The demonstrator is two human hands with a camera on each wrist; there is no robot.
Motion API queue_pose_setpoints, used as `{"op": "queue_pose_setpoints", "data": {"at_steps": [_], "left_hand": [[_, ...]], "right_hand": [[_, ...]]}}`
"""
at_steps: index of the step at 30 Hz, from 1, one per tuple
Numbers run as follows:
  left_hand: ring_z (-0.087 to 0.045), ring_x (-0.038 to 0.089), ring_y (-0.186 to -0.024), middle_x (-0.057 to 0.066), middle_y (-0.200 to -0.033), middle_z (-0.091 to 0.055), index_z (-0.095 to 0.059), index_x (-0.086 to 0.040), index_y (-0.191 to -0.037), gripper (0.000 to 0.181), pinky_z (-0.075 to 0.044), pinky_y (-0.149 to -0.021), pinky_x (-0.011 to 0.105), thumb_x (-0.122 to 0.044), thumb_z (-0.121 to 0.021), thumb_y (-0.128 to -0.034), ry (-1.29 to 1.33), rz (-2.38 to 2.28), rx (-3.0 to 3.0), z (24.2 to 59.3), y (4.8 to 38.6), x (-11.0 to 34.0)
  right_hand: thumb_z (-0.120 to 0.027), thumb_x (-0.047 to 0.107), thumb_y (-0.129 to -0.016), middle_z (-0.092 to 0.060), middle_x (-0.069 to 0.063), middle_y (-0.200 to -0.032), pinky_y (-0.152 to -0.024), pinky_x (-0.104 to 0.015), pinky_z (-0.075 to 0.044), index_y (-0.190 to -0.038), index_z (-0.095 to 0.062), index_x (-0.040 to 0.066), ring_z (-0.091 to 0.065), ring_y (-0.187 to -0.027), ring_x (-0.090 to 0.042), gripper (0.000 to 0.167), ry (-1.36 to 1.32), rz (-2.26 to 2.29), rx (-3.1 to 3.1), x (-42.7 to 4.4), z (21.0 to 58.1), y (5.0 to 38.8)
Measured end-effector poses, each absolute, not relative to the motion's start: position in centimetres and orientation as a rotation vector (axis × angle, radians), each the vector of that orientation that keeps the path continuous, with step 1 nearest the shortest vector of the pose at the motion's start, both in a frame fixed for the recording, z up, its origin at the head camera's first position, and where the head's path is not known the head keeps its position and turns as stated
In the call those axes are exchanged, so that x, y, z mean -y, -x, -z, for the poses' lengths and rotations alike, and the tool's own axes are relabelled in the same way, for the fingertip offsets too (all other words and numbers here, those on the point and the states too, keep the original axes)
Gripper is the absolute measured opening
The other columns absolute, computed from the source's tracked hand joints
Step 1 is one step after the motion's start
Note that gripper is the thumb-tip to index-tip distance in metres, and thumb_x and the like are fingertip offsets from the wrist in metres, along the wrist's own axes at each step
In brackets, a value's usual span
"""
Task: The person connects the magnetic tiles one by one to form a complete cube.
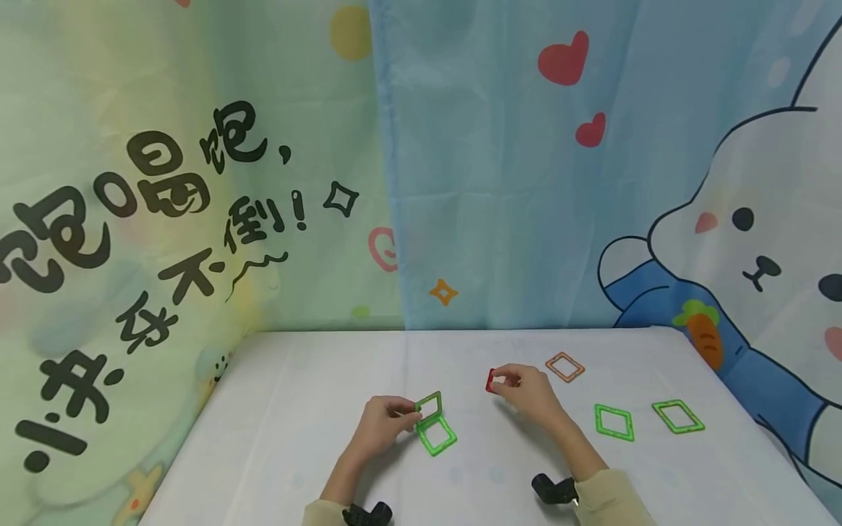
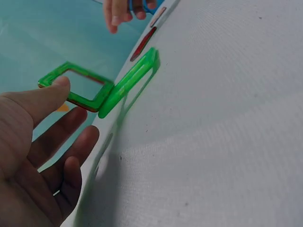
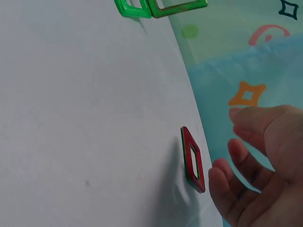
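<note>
My left hand [image 1: 388, 424] pinches a green square magnetic tile [image 2: 78, 92] between thumb and fingers, holding it up at a slant. Its lower edge meets a second green tile [image 1: 437, 435], which lies on the white table. My right hand [image 1: 526, 392] is by a red square tile [image 3: 193, 161]. In the head view the fingertips overlap that tile, but both wrist views show a gap between them. The thumb and fingers of the right hand are apart and loosely bent. A thin green edge shows along the red tile.
An orange tile [image 1: 565, 367] lies beyond the right hand. Two more green tiles, one nearer [image 1: 615, 422] and one farther right [image 1: 678, 416], lie on the white table [image 1: 296, 380]. A printed curtain [image 1: 460, 168] hangs behind the table's back edge.
</note>
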State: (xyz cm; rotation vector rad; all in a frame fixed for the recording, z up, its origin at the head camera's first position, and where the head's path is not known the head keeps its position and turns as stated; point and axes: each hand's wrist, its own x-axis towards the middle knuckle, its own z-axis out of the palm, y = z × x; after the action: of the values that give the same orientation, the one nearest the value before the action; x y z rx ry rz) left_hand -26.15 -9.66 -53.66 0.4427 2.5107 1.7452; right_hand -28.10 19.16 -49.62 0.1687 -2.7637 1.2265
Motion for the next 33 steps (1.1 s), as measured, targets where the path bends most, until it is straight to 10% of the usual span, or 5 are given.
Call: {"op": "queue_pose_setpoints", "data": {"at_steps": [33], "left_hand": [[-0.067, 0.011, -0.074, -0.003, -0.080, -0.072, -0.077, -0.007, -0.089, 0.020, -0.052, -0.066, 0.027, -0.020, -0.084, -0.0766, -0.408, -1.707, -2.542, 53.7, 25.2, 9.1]], "right_hand": [[-0.080, 0.012, -0.078, -0.061, -0.011, -0.089, -0.071, -0.038, -0.043, -0.108, -0.063, -0.004, -0.054, -0.083, -0.025, 0.038, -0.022, -1.221, 2.808, -22.4, 51.9, 30.0]]}}
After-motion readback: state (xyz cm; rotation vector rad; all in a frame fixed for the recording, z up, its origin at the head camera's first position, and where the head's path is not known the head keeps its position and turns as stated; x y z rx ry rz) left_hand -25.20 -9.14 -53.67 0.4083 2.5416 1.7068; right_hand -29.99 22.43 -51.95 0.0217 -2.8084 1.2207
